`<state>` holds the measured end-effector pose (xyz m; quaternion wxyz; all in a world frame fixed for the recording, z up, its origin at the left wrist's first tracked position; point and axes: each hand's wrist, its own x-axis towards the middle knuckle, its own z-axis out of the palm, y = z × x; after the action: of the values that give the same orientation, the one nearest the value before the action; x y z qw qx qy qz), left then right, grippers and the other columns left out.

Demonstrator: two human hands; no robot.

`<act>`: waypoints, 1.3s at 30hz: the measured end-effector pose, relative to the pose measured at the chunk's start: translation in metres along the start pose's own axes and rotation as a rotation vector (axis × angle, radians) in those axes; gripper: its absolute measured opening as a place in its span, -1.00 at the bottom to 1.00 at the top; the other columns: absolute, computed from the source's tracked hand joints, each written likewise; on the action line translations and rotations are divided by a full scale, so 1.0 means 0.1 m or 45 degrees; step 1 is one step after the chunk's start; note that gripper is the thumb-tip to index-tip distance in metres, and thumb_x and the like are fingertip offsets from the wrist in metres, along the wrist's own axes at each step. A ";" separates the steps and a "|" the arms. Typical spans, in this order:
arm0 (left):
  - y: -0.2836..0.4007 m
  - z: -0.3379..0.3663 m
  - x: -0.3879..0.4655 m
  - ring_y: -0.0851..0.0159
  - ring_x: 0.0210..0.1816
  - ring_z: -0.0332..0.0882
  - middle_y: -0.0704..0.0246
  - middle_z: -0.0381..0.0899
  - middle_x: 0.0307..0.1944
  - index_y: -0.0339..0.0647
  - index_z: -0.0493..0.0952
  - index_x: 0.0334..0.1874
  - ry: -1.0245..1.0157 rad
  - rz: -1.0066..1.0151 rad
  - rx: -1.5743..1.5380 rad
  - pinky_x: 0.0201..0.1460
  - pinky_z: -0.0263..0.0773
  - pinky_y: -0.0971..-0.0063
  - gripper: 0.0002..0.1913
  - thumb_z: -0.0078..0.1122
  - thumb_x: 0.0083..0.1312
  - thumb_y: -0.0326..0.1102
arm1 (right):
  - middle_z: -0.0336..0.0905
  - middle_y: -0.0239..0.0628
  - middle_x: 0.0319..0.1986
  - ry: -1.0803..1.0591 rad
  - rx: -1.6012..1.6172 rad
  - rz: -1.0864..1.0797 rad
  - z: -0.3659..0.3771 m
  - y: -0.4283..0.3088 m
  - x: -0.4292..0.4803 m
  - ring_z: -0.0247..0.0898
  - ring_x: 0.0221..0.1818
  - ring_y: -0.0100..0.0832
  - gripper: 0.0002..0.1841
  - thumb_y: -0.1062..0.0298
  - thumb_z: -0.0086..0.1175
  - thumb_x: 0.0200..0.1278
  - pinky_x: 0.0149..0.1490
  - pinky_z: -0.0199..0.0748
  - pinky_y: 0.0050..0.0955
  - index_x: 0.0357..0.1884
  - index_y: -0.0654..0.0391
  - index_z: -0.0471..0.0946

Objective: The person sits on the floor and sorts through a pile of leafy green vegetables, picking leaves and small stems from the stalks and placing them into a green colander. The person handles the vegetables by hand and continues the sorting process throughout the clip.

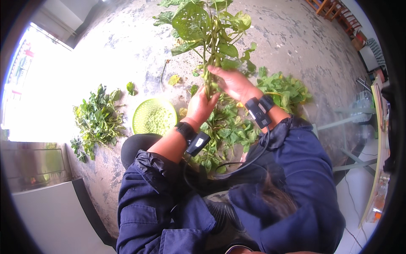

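My left hand (202,106) grips the lower stems of an upright leafy bean plant (205,52). Green pods hang among its stalks, and many small holes mark one broad leaf. Against the stems, slightly higher, is my right hand (236,84), its thumb along the stalks; blur and foliage partly hide its fingers. Left of my left hand, a lime-green perforated plastic basket (137,119) holds small pale green pieces, pods or beans. Loose bean stalks and leaves (226,127) lie below my hands between my legs.
A heap of podded bean plants (100,119) lies on the worn concrete floor (127,54) at left. More leafy cuttings (285,90) lie at right. A grey-white cabinet (57,219) stands lower left; a glass-topped frame (352,122) stands right. Cables run from my wrist devices (258,111).
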<state>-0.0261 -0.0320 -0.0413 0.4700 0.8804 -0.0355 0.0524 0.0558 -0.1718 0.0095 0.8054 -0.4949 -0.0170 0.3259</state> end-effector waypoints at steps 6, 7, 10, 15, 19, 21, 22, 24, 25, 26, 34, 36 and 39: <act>-0.21 -0.16 0.16 0.06 0.12 0.49 0.07 0.51 0.10 -0.35 0.46 0.14 0.017 -0.052 -0.233 0.25 0.31 0.27 -0.37 0.11 0.31 0.14 | 0.57 -0.57 -0.15 0.019 0.124 -0.031 -0.23 -0.05 0.15 0.41 -0.06 -0.61 -0.72 0.17 0.31 0.18 -0.02 0.33 -0.45 -0.08 -0.10 0.57; -0.25 -0.17 0.21 0.15 0.04 0.54 0.09 0.59 -0.01 -0.38 0.51 0.07 0.109 -0.069 -0.406 0.18 0.36 0.35 -0.42 0.10 0.34 0.10 | 0.56 -0.59 -0.14 0.063 0.094 -0.059 -0.24 -0.06 0.18 0.39 -0.04 -0.61 -0.74 0.19 0.28 0.21 -0.01 0.32 -0.42 -0.07 -0.10 0.57; -0.30 -0.23 0.31 0.37 -0.20 0.59 0.20 0.68 -0.22 -0.39 0.56 -0.02 0.283 -0.128 -0.704 -0.08 0.46 0.52 -0.60 0.15 0.37 -0.11 | 0.55 -0.59 -0.12 0.071 0.097 -0.048 -0.26 -0.06 0.16 0.37 -0.03 -0.61 -0.77 0.25 0.24 0.25 0.02 0.31 -0.40 -0.06 -0.09 0.56; -0.25 -0.23 0.29 0.46 -0.27 0.58 0.28 0.70 -0.28 -0.38 0.60 -0.11 0.154 -0.202 -0.461 -0.17 0.48 0.56 -0.71 0.20 0.35 -0.23 | 0.55 -0.57 -0.11 0.033 0.032 0.035 -0.26 -0.02 0.14 0.38 -0.01 -0.60 -0.78 0.29 0.22 0.26 0.06 0.32 -0.38 -0.06 -0.06 0.56; -0.25 -0.22 0.28 0.47 -0.27 0.60 0.29 0.70 -0.29 -0.38 0.58 -0.11 0.035 -0.221 -0.552 -0.16 0.49 0.61 -0.78 0.18 0.35 -0.32 | 0.59 -0.52 -0.19 -0.061 -0.013 0.000 -0.27 0.02 0.16 0.44 -0.07 -0.56 -0.80 0.39 0.21 0.23 0.05 0.34 -0.37 -0.11 -0.05 0.58; -0.26 -0.22 0.28 0.43 -0.26 0.61 0.28 0.69 -0.29 -0.35 0.56 -0.12 0.050 -0.324 -0.695 -0.13 0.51 0.58 -0.81 0.13 0.38 -0.35 | 0.60 -0.49 -0.22 -0.013 0.040 0.007 -0.27 0.02 0.16 0.46 -0.08 -0.54 -0.82 0.42 0.21 0.21 0.05 0.36 -0.37 -0.14 0.00 0.58; -0.27 -0.23 0.28 0.41 -0.25 0.62 0.28 0.68 -0.29 -0.33 0.54 -0.14 0.073 -0.295 -0.844 -0.11 0.52 0.56 -0.83 0.09 0.40 -0.35 | 0.60 -0.48 -0.22 0.031 0.054 0.021 -0.28 0.02 0.16 0.46 -0.08 -0.54 -0.83 0.43 0.21 0.21 0.05 0.36 -0.37 -0.15 0.01 0.58; -0.27 -0.25 0.28 0.37 -0.24 0.63 0.28 0.66 -0.29 -0.28 0.51 -0.16 0.090 -0.366 -1.118 -0.08 0.53 0.51 -0.86 0.01 0.44 -0.36 | 0.60 -0.45 -0.21 0.102 0.045 -0.043 -0.29 0.01 0.16 0.47 -0.09 -0.52 -0.85 0.44 0.19 0.22 0.04 0.40 -0.37 -0.16 0.06 0.57; -0.27 -0.26 0.28 0.35 -0.23 0.63 0.29 0.65 -0.29 -0.27 0.49 -0.17 0.112 -0.381 -1.183 -0.06 0.53 0.48 -0.86 -0.02 0.46 -0.35 | 0.59 -0.44 -0.21 0.153 0.080 -0.028 -0.29 0.01 0.17 0.47 -0.09 -0.51 -0.85 0.44 0.18 0.23 0.04 0.41 -0.37 -0.16 0.06 0.57; -0.28 -0.28 0.28 0.33 -0.22 0.63 0.29 0.64 -0.30 -0.25 0.48 -0.18 0.126 -0.390 -1.257 -0.04 0.54 0.46 -0.85 -0.05 0.47 -0.34 | 0.59 -0.43 -0.21 0.184 0.110 -0.030 -0.30 0.01 0.19 0.48 -0.09 -0.50 -0.85 0.44 0.18 0.23 0.03 0.42 -0.38 -0.16 0.07 0.57; -0.38 -0.48 0.30 0.38 -0.40 0.47 0.47 0.45 -0.48 -0.21 0.52 -0.11 0.285 -0.516 -1.379 -0.15 0.48 0.49 -0.79 -0.08 0.49 -0.26 | 0.60 -0.20 -0.25 0.503 0.185 -0.159 -0.58 -0.08 0.25 0.50 -0.24 -0.35 -0.90 0.47 0.10 0.25 -0.06 0.50 -0.40 -0.22 0.24 0.56; -0.41 -0.53 0.30 0.41 -0.43 0.46 0.48 0.44 -0.50 -0.22 0.53 -0.06 0.312 -0.556 -1.312 -0.19 0.48 0.52 -0.78 -0.06 0.48 -0.26 | 0.60 -0.18 -0.29 0.536 0.234 -0.180 -0.68 -0.16 0.24 0.52 -0.26 -0.32 -0.89 0.47 0.08 0.25 -0.08 0.51 -0.37 -0.23 0.26 0.56; -0.48 -0.52 0.27 0.41 -0.42 0.47 0.48 0.45 -0.49 -0.23 0.53 -0.03 0.266 -0.580 -1.227 -0.20 0.49 0.50 -0.77 -0.06 0.48 -0.27 | 0.60 -0.19 -0.30 0.478 0.362 -0.187 -0.74 -0.24 0.27 0.52 -0.27 -0.32 -0.87 0.44 0.05 0.26 -0.08 0.51 -0.35 -0.23 0.27 0.54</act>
<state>0.0029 0.0376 -0.0491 0.8210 0.5406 0.1830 0.0141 0.1146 -0.2226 -0.0171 0.8775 -0.4258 0.1429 0.1679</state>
